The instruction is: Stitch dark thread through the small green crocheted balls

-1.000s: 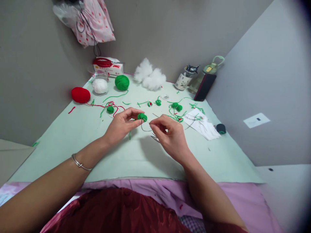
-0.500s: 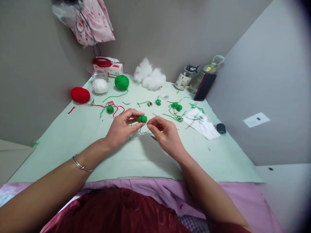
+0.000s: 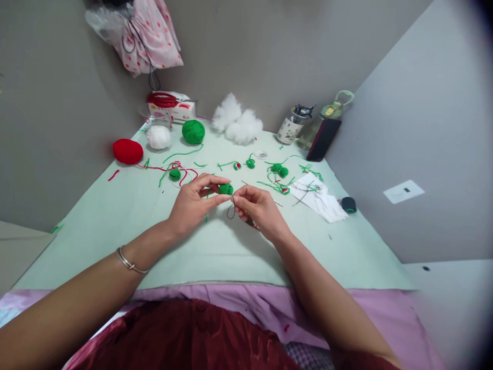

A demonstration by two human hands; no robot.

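In our left hand [image 3: 190, 205] we held a small green crocheted piece [image 3: 226, 189], the grip clamped on it between thumb and fingers, just above the middle of the pale green desk [image 3: 215, 257]. Our right hand [image 3: 262, 208] was close beside it, its fingertips pinched together on a dark thread [image 3: 231, 213] that hung in a loop below the piece. Under the right hand we saw part of something dark, too hidden to name. Behind that hand, a slim rod [image 3: 278, 203] lay on the desk, partly covered.

Near our left hand we had a green crocheted ball [image 3: 174, 174] among loose red and white strands. Farther back sat a red yarn ball [image 3: 128, 151], a white yarn ball [image 3: 158, 136] and a green yarn ball [image 3: 193, 132], then a heap of white stuffing [image 3: 244, 127]. Beyond our right hand lay two small green balls [image 3: 279, 169] touching each other, and to the right a white paper sheet [image 3: 323, 203] with dark threads across it. A black roll [image 3: 348, 205] stood just beside the sheet, and a phone [image 3: 324, 140] leaned at the back right.
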